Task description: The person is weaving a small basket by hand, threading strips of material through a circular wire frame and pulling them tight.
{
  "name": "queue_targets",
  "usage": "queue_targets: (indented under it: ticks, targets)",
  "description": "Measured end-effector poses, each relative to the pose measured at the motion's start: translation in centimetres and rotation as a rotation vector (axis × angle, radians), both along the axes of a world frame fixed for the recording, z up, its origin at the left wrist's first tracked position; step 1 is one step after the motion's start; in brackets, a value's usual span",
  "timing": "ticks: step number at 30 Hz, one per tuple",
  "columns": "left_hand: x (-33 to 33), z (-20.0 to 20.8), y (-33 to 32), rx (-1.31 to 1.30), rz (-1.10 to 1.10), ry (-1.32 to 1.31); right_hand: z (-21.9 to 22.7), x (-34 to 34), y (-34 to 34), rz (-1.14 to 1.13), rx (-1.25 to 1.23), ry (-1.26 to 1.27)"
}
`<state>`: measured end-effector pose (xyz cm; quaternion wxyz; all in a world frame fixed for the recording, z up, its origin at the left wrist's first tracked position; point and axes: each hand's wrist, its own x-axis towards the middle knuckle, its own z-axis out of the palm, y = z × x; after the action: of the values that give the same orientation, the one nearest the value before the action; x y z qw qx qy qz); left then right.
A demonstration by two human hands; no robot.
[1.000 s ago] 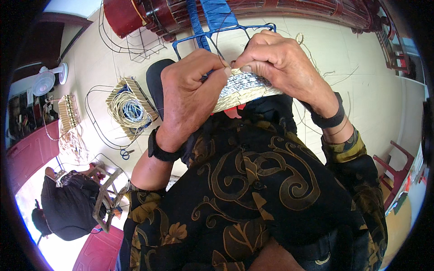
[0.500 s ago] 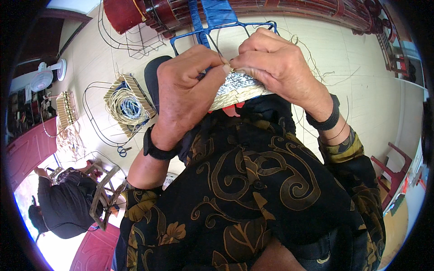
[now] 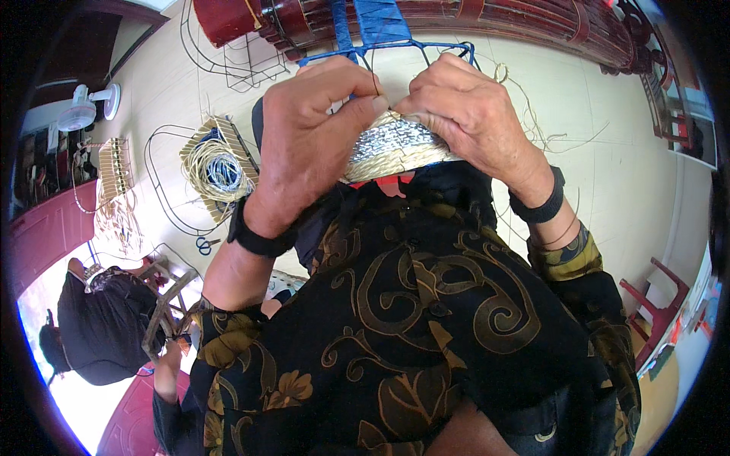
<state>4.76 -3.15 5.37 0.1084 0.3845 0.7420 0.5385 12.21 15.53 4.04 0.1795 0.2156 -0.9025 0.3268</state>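
Both my hands work at the upper edge of a woven piece [image 3: 399, 144] with cream bands and a silver-grey band, lying in front of my body. My left hand [image 3: 315, 129] is closed, thumb and forefinger pinched on something thin at that edge, probably a strand. My right hand [image 3: 471, 114] is also closed, its fingertips pinching a pale strand at the weave's top rim, a short way from the left fingertips. Just beyond my hands is a frame [image 3: 414, 43] of thin bars wrapped in blue, joined to the piece by dark wires.
At left on the floor lie a coil of cream and blue cord [image 3: 220, 171] on a slatted piece, scissors [image 3: 207, 245] and a wire frame [image 3: 150, 163]. A fan [image 3: 84, 106] stands farther left. Dark red furniture [image 3: 487, 26] lines the far side. A co-worker [image 3: 110, 327] sits at lower left.
My fingertips have drawn slightly apart, both hands still at the weave's edge. The view has shifted a little. Another person's arm now shows at the lower left.
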Motion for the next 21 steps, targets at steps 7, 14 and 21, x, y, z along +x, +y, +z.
queue_targets:
  ticks: [7,14,21]
  targets:
    - [-0.9,0.3,0.3,-0.047,0.023,-0.184,-0.4,-0.1,0.0,-0.028,-0.006,-0.001]
    - [-0.2,0.0,-0.3,-0.094,-0.037,0.091,0.7,0.0,-0.2,-0.043,-0.04,-0.106]
    - [2.7,-1.4,0.1,-0.095,0.102,0.455,1.4,0.3,-0.3,-0.037,-0.046,-0.144]
